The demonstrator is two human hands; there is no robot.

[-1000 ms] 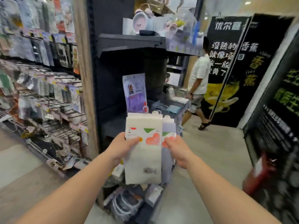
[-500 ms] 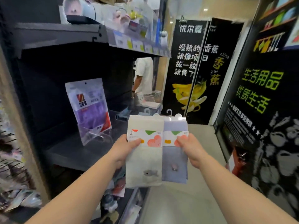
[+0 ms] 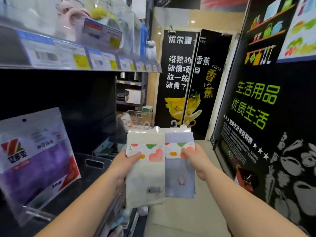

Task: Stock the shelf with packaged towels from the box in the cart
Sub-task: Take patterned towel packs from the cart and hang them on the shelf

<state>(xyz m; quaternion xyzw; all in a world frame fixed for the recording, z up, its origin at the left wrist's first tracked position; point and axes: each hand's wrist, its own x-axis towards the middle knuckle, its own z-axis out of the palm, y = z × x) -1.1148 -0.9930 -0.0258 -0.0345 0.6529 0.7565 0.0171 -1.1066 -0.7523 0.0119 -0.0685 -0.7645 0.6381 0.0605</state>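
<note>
I hold two packaged towels upright in front of me, side by side. My left hand (image 3: pixel 124 165) grips the cream towel pack (image 3: pixel 147 178), which has a small grey fish on it. My right hand (image 3: pixel 196 161) grips the lilac towel pack (image 3: pixel 179 183) by its printed paper band. Both packs have clear hanger hooks at the top. The dark shelf (image 3: pixel 89 178) lies to my left at hand height. The cart and box are out of sight.
A purple packaged cloth (image 3: pixel 35 159) stands in a clear holder on the shelf at left. Above runs a shelf edge with price tags (image 3: pixel 82 59). Clear bins (image 3: pixel 135 117) sit further along. Black poster walls (image 3: pixel 256 108) close the right side; pale floor lies between.
My view has swung right and closer to the shelf. The towel packs stay in both hands, spread a little further apart. The walking person is gone from view.
</note>
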